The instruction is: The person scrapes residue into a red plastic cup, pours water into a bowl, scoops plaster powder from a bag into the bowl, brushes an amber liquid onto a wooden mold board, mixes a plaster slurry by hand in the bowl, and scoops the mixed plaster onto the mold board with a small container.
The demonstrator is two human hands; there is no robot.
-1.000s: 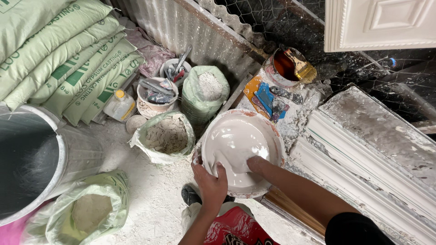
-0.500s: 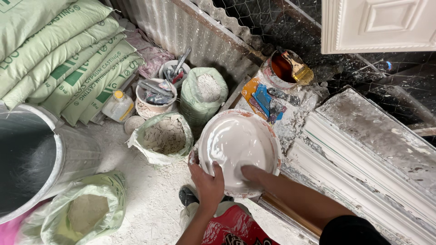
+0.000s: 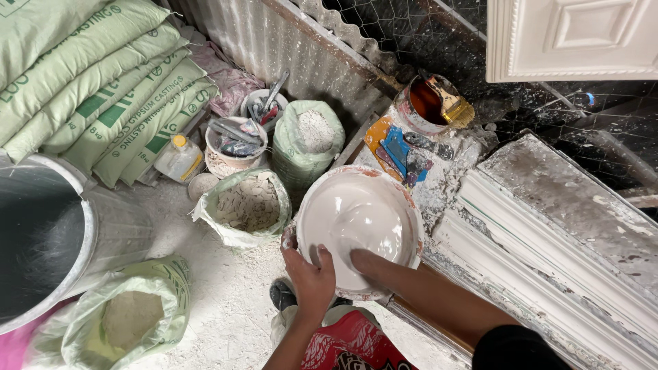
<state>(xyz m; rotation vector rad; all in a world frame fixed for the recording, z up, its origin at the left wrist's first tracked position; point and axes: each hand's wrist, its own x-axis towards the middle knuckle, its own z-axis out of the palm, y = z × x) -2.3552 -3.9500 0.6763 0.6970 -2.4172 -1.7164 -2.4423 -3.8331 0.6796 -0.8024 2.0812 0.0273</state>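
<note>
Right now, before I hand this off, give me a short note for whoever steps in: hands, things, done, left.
Left hand: grips the near rim of the bowl, thumb inside.
Right hand: sunk in the white mix, fingers hidden.
Bowl is tilted toward the person, beside the moulding; open sack of chips to its left.
Done: mix looks smooth and wet.
Left: hand is in the mix; nothing poured yet.

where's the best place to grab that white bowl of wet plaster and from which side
Probably by the rim, from the near side, as the left hand does now: thumb over the edge, fingers under the wall. The bowl is wide, round and handleless, full of white mix that the right hand is sunk into, so a second grip on the opposite rim would likely keep it level.
</note>
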